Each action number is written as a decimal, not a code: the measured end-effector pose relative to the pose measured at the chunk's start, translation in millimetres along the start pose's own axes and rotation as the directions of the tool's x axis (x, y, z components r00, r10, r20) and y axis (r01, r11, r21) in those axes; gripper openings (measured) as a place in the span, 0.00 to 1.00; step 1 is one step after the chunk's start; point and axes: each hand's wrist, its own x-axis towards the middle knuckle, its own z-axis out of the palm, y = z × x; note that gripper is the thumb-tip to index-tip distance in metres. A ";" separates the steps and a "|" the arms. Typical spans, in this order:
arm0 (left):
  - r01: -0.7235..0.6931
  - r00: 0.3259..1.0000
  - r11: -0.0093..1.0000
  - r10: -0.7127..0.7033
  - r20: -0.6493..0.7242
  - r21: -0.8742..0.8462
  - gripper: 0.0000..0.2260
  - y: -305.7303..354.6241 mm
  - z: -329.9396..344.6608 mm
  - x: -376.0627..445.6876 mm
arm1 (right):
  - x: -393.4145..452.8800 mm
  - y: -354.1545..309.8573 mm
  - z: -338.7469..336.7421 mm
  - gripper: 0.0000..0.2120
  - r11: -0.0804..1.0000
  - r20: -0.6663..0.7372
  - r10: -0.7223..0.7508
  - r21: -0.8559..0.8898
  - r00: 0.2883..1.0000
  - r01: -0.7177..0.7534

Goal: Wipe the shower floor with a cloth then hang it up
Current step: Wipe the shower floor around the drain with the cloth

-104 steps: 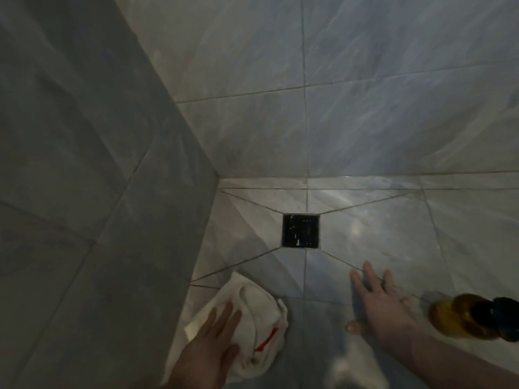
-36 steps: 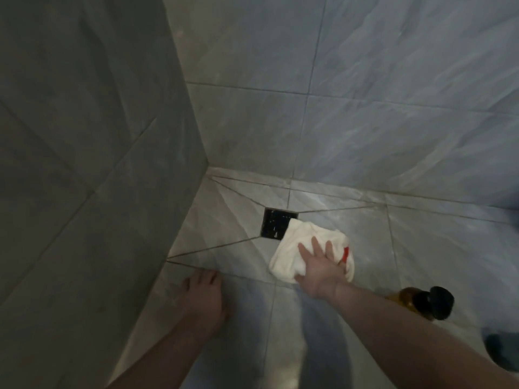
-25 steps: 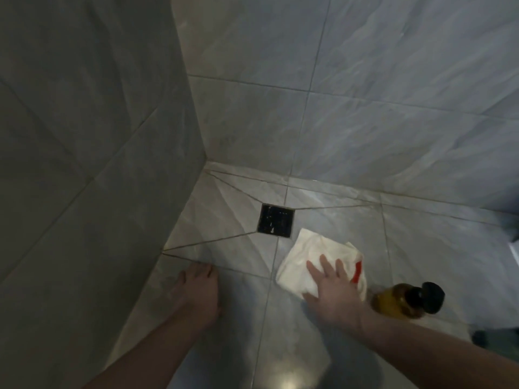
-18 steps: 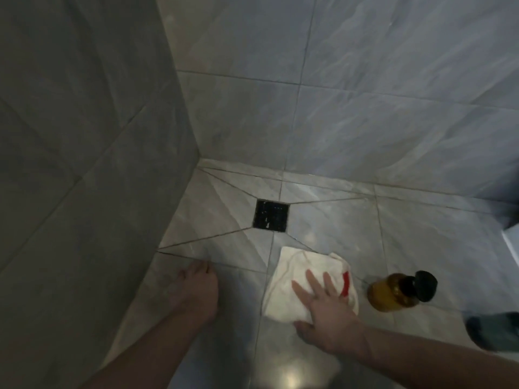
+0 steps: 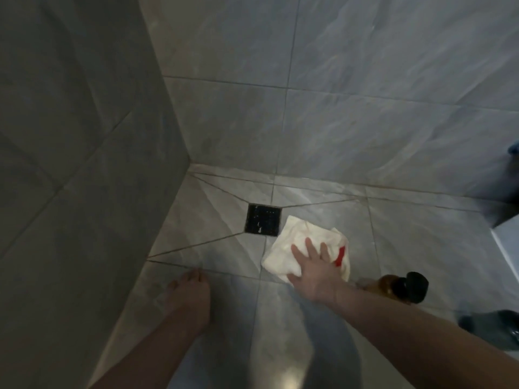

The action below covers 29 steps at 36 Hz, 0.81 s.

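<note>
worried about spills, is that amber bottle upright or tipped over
Tipped over: the amber bottle lies on its side on the floor tiles, black cap pointing right.

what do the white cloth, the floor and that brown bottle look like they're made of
The white cloth with a red mark looks like soft woven cotton: it creases and bunches under the right hand. The grey veined shower floor looks like glazed ceramic or stone tile, with grout lines and glare. The amber bottle with a black cap is translucent; plastic or glass, unclear.
</note>
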 end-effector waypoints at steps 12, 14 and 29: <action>0.054 0.998 0.997 -0.053 0.023 -0.060 0.36 -0.3 2.0 -3.5 | -84.7 -6.5 47.3 0.44 0.989 0.142 -0.148 0.026 0.979 0.146; 0.059 0.998 0.996 -0.058 0.007 -0.061 0.33 0.4 2.6 -3.0 | -71.9 -5.2 42.9 0.45 0.994 0.108 -0.107 0.025 0.988 0.104; 0.038 0.999 0.998 -0.038 -0.013 -0.051 0.40 -0.6 6.4 -1.0 | 60.9 56.6 -19.2 0.49 0.944 -0.037 0.319 0.095 0.947 -0.315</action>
